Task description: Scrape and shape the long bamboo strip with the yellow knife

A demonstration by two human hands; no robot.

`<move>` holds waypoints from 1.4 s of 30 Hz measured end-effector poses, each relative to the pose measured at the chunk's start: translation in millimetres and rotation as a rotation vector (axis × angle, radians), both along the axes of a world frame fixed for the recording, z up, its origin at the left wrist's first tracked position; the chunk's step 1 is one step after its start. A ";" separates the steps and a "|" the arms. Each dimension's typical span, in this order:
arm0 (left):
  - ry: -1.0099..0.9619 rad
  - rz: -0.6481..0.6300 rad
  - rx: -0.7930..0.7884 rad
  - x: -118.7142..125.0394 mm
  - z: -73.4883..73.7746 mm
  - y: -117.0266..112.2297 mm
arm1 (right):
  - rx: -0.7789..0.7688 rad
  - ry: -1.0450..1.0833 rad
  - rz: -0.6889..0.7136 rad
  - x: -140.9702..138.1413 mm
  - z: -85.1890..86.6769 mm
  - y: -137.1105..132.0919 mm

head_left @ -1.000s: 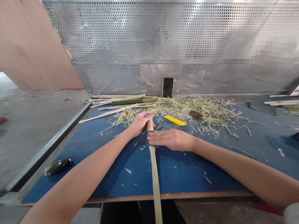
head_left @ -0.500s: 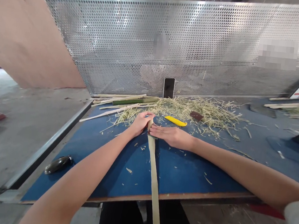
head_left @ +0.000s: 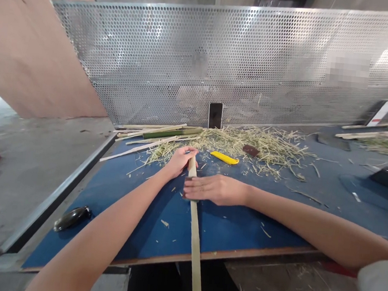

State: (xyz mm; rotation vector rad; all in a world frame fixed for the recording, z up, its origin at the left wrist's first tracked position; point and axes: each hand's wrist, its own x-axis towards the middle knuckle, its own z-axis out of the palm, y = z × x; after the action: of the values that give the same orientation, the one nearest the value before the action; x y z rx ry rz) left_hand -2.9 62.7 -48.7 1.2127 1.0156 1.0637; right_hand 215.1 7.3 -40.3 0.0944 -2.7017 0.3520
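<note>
A long pale bamboo strip [head_left: 195, 237] runs from the middle of the blue table over its front edge toward my lap. My left hand [head_left: 179, 161] pinches the strip near its far end, thumb on top. Just nearer to me, my right hand [head_left: 215, 188] lies across the strip with its fingers stretched together. Beneath those fingers is a dark brown piece of sandpaper [head_left: 187, 181], pressed onto the strip; the hand covers most of it. A yellow utility knife [head_left: 225, 157] rests on the table beyond my right hand.
A heap of shavings [head_left: 269, 146] lies at the back, with another brown piece [head_left: 250, 150] on it. Bamboo strips [head_left: 139, 147] and a green bamboo piece [head_left: 167, 133] are at back left. A phone [head_left: 215, 115] leans against the perforated metal panel [head_left: 161, 60]. A dark, shiny object [head_left: 72, 218] sits front left.
My right hand has slid toward me along the strip with the sandpaper, leaving more strip bare between the hands. My left hand keeps its pinch at the far end.
</note>
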 end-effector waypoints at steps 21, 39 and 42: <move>0.013 0.012 0.012 0.5 -0.8 0.2 | 0.017 -0.016 -0.021 0.5 1.6 1.1; -0.007 0.037 0.023 1.4 -2.1 1.3 | 0.009 0.094 -0.150 -1.5 -2.5 3.1; 0.000 0.016 0.020 1.3 -2.9 0.5 | 0.014 -0.009 0.010 -4.9 1.6 -6.2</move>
State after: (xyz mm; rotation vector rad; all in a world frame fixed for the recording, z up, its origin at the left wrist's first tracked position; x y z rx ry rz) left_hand -1.6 63.1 -51.6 1.2225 1.0189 1.0885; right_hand 210.2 1.1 -38.7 0.1110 -2.7134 0.3379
